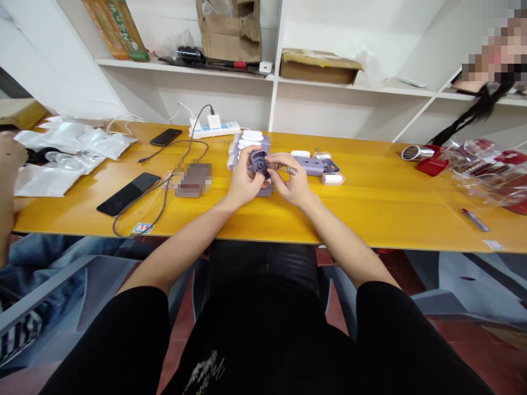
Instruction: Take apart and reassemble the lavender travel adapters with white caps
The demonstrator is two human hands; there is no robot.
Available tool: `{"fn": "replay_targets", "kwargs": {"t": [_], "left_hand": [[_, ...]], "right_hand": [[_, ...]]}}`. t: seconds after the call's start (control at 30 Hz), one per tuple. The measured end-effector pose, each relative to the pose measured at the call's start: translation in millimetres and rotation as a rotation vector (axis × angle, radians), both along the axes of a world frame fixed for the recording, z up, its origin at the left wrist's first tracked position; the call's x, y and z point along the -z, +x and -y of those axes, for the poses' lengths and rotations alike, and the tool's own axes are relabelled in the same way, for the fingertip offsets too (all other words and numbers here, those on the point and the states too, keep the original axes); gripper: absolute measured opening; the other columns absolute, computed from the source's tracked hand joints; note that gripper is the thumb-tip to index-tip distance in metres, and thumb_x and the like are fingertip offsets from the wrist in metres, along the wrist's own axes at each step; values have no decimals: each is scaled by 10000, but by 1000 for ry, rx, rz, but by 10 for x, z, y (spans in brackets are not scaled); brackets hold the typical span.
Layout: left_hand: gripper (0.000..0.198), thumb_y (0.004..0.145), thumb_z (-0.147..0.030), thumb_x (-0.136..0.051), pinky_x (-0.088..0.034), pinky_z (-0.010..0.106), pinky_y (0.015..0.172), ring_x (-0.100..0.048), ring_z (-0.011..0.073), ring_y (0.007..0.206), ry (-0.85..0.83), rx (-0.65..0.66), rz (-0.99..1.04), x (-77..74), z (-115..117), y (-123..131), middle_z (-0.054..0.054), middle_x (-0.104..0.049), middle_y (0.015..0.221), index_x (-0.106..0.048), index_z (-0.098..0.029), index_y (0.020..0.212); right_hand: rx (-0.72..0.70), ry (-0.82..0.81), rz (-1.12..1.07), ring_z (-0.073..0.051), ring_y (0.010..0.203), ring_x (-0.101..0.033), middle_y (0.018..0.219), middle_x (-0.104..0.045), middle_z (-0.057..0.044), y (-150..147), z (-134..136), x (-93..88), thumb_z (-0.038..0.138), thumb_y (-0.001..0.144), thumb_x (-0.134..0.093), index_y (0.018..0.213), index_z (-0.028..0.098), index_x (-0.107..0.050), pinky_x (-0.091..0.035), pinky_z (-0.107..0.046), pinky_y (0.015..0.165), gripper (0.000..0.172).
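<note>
Over the middle of the table, my left hand [244, 184] is closed around a dark grey-purple plastic housing [259, 159] with a round opening facing me. My right hand [297, 185] is pinched against the housing's right side, and a thin metal coil spring [287, 168] sticks out from its fingers. Exactly where the fingertips meet the housing is hard to make out. Behind my left hand lie purple plastic parts [265, 144] with white ribbed pieces [252, 135]. A perforated purple part [309, 164] and a white cylinder [332, 179] rest right of my right hand.
Left on the table are a large phone [128, 194], a smaller phone [166, 137], a dark cable [165, 192] and white plastic bags [78, 145]. A power strip [216, 129] stands behind. Clear-wrapped red parts [486, 170] lie right. A co-worker's hand [10, 159] shows far left.
</note>
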State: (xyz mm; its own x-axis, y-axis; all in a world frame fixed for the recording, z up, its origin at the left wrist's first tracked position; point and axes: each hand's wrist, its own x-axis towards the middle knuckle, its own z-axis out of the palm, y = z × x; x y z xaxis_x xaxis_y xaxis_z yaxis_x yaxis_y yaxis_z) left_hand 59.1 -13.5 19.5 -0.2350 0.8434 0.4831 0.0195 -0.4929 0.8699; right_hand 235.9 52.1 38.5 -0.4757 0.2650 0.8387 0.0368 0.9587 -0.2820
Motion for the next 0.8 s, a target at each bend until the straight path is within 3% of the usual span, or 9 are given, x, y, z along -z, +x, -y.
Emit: {"fn": "replay_targets", "kwargs": {"t": [0.23,0.43,0.6,0.8], "left_hand": [[764,863,-318,-885,-762,467,668,-870,290,807,-15,45,-4,17,-7,1,140,-750,1382,-592,-308,1569],[790,902,-408,-921,-762,450,666,-880,297,803,-45,58,4,75,-39,-3,149,-767,1394,-576,-325,1608],[764,916,-432,-933,-751,397,663,-885,288,822,-71,60,31,94,-54,3,138,-790,1355,-587,-324,1589],[805,915,-420,-905,-720,350,604,-881,270,798,-104,103,9,92,-44,15,166,-754,1461,-541,-324,1627]], "right_hand": [[10,8,-54,-322,1340,-777,1405,-820,-101,4,22,-21,433,1204,-542,1453,335,-669,-615,-597,1213,295],[66,-48,-51,-333,1374,-757,1415,-802,-129,0,6,-28,533,1212,-500,1441,300,-663,-607,-606,1240,365],[69,-87,-52,-318,1269,-780,1361,-798,-140,-3,0,-15,581,1214,-504,1454,284,-625,-651,-560,1168,401],[72,-176,-48,-335,1271,-781,1352,-764,-159,1,-47,20,676,1214,-443,1602,264,-522,-647,-595,1181,572]]}}
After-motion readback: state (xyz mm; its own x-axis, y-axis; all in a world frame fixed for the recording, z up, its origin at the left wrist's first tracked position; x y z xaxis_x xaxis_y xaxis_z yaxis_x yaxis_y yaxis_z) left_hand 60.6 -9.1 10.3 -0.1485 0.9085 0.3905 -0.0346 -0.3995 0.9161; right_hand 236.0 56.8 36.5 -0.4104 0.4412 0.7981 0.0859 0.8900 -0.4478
